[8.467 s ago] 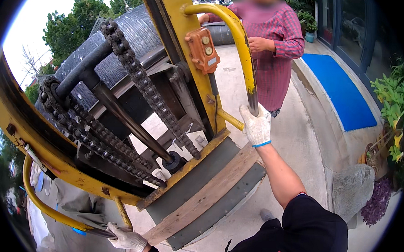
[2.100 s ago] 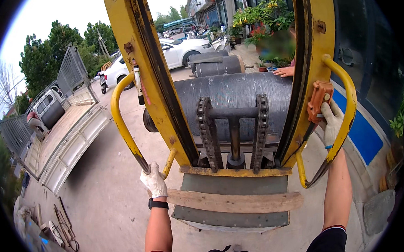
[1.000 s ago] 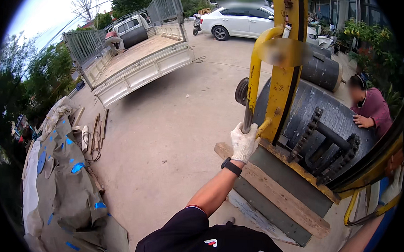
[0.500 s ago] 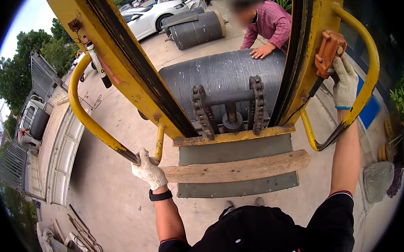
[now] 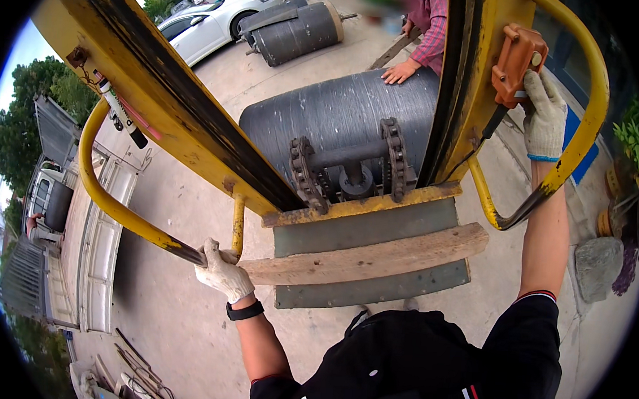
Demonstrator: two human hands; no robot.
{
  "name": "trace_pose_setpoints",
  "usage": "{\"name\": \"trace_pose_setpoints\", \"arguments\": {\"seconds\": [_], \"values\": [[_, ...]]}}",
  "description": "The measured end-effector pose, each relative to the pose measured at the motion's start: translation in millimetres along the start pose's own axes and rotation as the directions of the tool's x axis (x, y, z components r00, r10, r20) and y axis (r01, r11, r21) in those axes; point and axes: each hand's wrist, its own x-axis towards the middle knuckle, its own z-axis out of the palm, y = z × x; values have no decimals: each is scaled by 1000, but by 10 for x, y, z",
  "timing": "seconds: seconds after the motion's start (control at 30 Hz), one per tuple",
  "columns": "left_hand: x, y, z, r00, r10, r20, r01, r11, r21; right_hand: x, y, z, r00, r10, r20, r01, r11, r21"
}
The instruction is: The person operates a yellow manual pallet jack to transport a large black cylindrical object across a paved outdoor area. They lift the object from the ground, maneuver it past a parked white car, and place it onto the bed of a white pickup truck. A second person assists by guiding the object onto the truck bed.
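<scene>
My left hand (image 5: 227, 270), in a white work glove, is closed round the lower end of a yellow tubular handle (image 5: 141, 224) on the lifting mast. At the mast's right post, my gloved right hand (image 5: 544, 117) grips the side of an orange control box (image 5: 518, 65), its digits by the round button. A black cable runs down from the box. Beyond the crossbar (image 5: 363, 203) lies a large black roller (image 5: 331, 113), with two chains (image 5: 308, 173) in front of it. A wooden plank (image 5: 367, 256) rests across the grey plate (image 5: 368, 227) near me.
Behind the roller a co-worker in a checked shirt (image 5: 433, 32) lays one hand on it; the other is at a long brown bar (image 5: 397, 48). Another black roller (image 5: 299, 36) and a white car (image 5: 217, 21) stand farther back. A flatbed truck (image 5: 104, 246) is at left, a rock (image 5: 596, 268) at right.
My view has shifted, so the mast and roller sit farther left. The co-worker's second hand and the brown bar have come into sight. Both my hands keep their places.
</scene>
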Motion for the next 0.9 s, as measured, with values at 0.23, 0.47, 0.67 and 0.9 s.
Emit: {"name": "trace_pose_setpoints", "arguments": {"seconds": [0.23, 0.47, 0.67, 0.9], "values": [[2, 14, 51, 1000, -15, -7, 15, 1000, 1, 115, 564, 127, 943, -328, -53, 332, 921, 205], [2, -7, 65, 991, 23, -130, -21, 1000, 15, 247, 715, 131, 906, -422, -26, 418, 884, 207], [-78, 4, 70, 990, 37, -137, -36, 999, 5, 309, 724, 99, 903, -430, 12, 414, 877, 246], [-201, 10, 105, 979, 75, -189, -83, 996, -39, 467, 743, -9, 952, -286, 113, 264, 949, 172]]}}
